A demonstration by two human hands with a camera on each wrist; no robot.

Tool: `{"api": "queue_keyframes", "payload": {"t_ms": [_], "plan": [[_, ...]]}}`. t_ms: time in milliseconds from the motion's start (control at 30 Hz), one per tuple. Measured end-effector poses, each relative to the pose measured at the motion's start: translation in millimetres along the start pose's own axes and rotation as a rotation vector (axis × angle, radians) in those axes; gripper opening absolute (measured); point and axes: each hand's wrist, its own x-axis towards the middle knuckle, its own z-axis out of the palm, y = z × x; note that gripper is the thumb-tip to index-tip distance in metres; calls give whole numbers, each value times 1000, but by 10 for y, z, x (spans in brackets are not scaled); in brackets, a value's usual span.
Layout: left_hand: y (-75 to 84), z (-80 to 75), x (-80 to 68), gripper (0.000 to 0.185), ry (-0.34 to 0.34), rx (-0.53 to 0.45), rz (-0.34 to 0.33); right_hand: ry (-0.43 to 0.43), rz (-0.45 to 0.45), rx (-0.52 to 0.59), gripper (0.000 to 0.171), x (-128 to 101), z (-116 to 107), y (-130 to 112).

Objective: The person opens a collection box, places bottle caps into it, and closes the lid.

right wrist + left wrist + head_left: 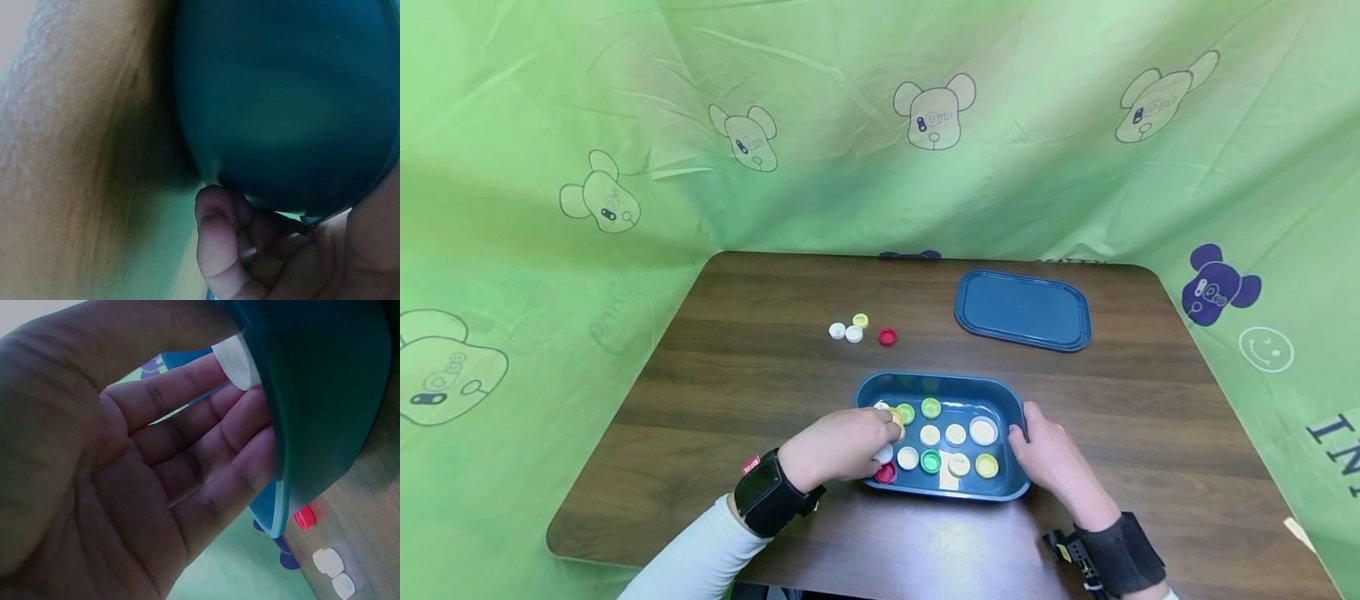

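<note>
Green bear-print cloth [587,125] all round, dark wood worktop [760,392] in the middle. Blue tub [942,490] near the front edge, loaded with bottle caps [956,434] in white, green and yellow, plus a red one at the front left corner. Left hand [841,444] reaching over the tub's left rim, fingers fairly straight and held together going by the left wrist view, fingertips down among the caps. Looks like a yellow cap [896,417] right at the fingertips, but can't tell if actually pinched or just touched. Right hand [1051,457] against the tub's right end, thumb up by the rim, fingers curled under the wall in the right wrist view. Matching blue lid [1022,309] lying flat further back on the right. Four loose caps [854,330] well apart from the tub, back left of centre: two white, one yellow, one red.
</note>
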Motion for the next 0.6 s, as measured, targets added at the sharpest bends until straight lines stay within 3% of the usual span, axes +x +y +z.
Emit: {"api": "queue_keyframes", "payload": {"t_ms": [267, 600], "plan": [[1, -48, 6, 37, -3, 8, 4, -6, 2, 0, 44, -3, -8, -7], [-201, -327, -34, 31, 171, -19, -28, -4, 7, -3, 45, 8, -8, -6]]}}
